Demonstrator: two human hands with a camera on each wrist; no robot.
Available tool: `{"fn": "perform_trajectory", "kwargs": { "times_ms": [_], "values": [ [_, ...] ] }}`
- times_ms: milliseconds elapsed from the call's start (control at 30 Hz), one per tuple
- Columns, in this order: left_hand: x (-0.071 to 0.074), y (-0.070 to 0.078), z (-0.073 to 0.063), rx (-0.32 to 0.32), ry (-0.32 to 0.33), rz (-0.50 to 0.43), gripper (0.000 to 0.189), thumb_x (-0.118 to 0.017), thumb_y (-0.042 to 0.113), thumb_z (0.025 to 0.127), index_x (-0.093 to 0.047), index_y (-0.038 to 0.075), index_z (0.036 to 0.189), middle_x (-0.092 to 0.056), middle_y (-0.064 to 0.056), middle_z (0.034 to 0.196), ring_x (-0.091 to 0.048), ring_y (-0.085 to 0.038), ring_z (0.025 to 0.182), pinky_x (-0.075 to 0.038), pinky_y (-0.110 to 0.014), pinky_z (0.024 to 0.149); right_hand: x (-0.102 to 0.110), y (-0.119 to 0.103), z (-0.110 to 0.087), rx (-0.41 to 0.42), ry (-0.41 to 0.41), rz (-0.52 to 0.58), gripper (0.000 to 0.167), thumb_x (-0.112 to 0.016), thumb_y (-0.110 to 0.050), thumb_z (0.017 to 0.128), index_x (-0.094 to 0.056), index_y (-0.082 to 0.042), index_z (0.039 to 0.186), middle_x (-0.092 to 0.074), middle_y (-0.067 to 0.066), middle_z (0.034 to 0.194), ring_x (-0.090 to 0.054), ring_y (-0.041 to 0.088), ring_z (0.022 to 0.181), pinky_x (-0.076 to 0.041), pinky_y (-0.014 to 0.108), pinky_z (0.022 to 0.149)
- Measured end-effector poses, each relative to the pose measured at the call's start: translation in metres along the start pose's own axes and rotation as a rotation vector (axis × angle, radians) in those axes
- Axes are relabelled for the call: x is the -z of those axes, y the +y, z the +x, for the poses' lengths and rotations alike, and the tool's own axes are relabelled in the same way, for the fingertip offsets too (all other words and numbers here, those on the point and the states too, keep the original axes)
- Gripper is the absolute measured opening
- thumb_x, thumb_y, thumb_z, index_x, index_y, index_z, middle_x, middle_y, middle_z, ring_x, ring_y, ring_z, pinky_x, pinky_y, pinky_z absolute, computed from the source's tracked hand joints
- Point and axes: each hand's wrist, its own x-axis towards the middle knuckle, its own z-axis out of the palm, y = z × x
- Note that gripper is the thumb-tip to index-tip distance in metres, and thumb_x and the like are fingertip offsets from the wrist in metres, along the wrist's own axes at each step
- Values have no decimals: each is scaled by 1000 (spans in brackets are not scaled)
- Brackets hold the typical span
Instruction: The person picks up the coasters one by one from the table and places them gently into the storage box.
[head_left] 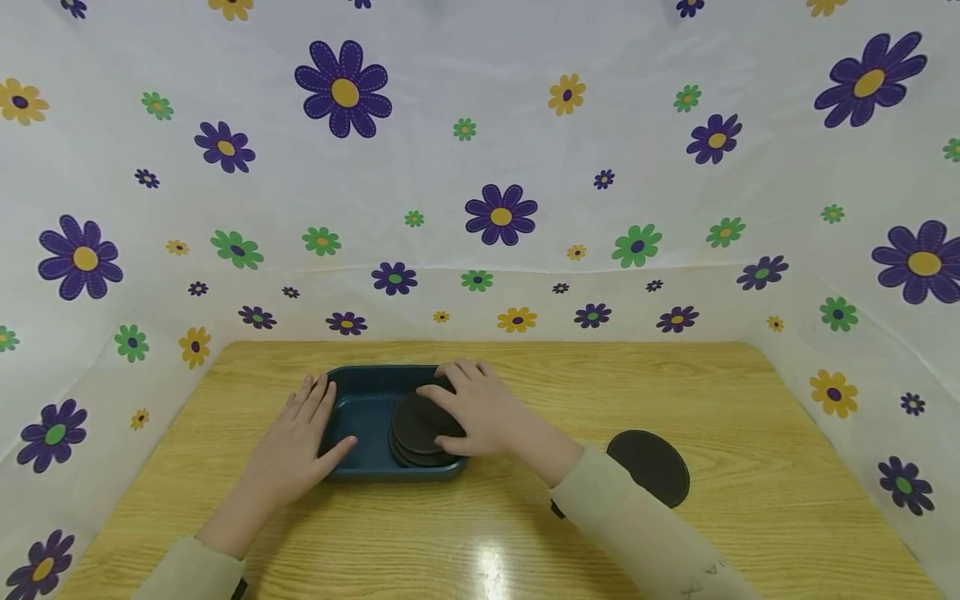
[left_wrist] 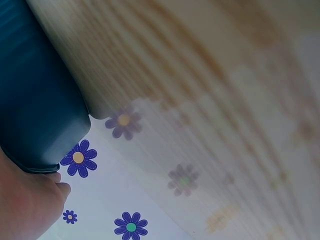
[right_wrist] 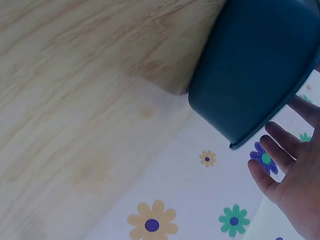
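Observation:
A dark blue rectangular tray [head_left: 367, 417] stands on the wooden table, with a stack of round black coasters [head_left: 426, 423] in its right part. My left hand [head_left: 296, 442] rests along the tray's left side, fingers straight and thumb over the rim. Over the stack's right side is my right hand [head_left: 480, 408], its thumb and index finger at the top coaster and its other fingers near the tray's right rim. The right wrist view shows those fingers [right_wrist: 285, 160] spread beside the tray's outer wall [right_wrist: 250, 75]. Part of the stack is hidden under the right hand.
Another black coaster [head_left: 648, 467] lies on the table to the right, partly covered by the right sleeve [head_left: 637, 517]. A white cloth with printed flowers [head_left: 501, 215] encloses the table's back and sides. The wooden tabletop [head_left: 540, 375] extends around the tray.

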Motion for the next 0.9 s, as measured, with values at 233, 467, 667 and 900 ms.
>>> {"fn": "perform_trajectory", "kwargs": {
  "times_ms": [233,467,667,900],
  "values": [
    [0,0,0,-10,9,-9,92,-63,51,103,-29,-9,163,-22,-29,174,-18,-50,162,-24,-66,130,5,7,-17,-27,26,25,69,-70,-55,97,-49,-26,156,-49,12,156,-47,31,142,-45,54,115],
    [-1,0,0,-2,-6,0,92,-62,51,103,-28,-9,164,-21,-29,174,-17,-49,163,-23,-66,130,4,15,-34,-69,49,41,71,-73,-54,95,-52,-23,155,-51,15,154,-47,34,142,-45,56,116],
    [-2,0,0,-1,1,2,92,-62,52,103,-27,-8,164,-20,-28,175,-17,-49,163,-23,-65,131,1,21,-50,-98,68,46,69,-74,-53,95,-53,-22,153,-53,14,151,-50,33,138,-47,57,114],
    [-2,0,0,0,5,3,93,-64,51,102,-27,-8,164,-20,-28,175,-19,-49,163,-23,-65,131,-7,29,-68,-122,99,32,69,-75,-52,94,-55,-20,152,-55,14,147,-52,35,135,-48,58,112]
  ]
}}
